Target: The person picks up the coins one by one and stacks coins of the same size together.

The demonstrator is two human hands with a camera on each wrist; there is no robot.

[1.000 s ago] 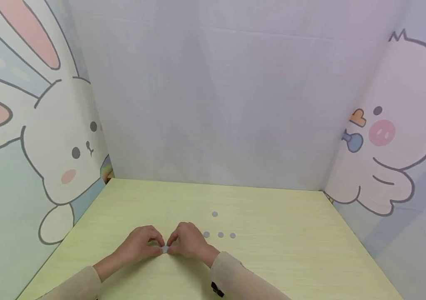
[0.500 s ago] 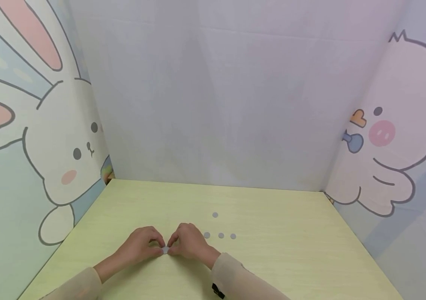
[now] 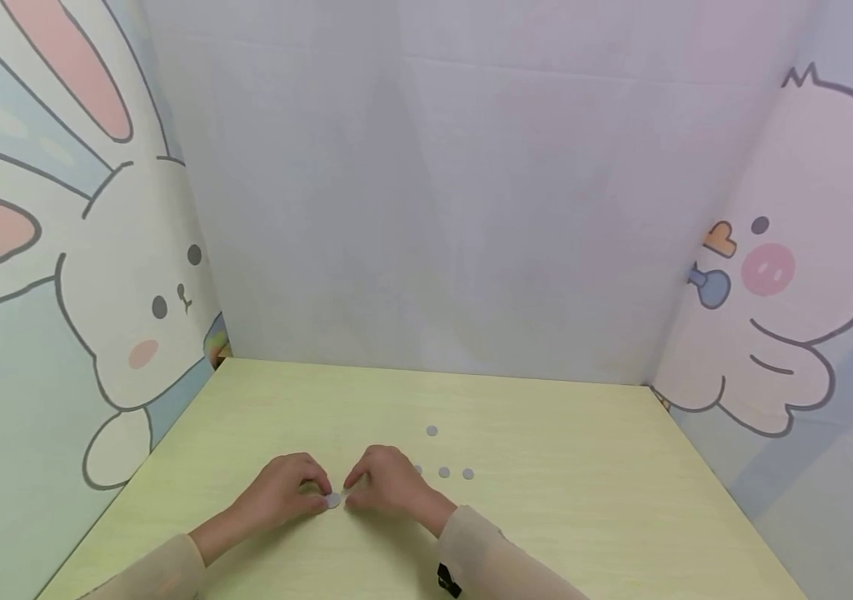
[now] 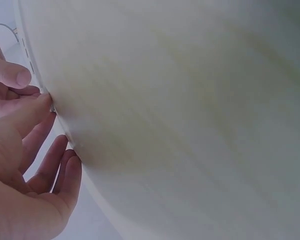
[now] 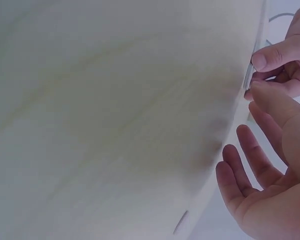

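Note:
My left hand pinches a small grey coin-like disc between thumb and index finger, low over the pale table. In the right wrist view the disc's thin edge shows between the left thumb and finger. Just to the right of that disc is my right hand, its thumb and index tips a little apart. A faint pale sliver shows between those tips in the head view, but whether it is held is unclear. The right wrist view shows the right hand's other fingers loosely bent.
Similar grey discs lie flat on the table: one farther back, two right of the right hand, and another partly behind it. Cloth walls with cartoon animals enclose the back and sides.
My right hand has drawn slightly right, away from the disc, opening a small gap. The left hand stays in place, still pinching the disc.

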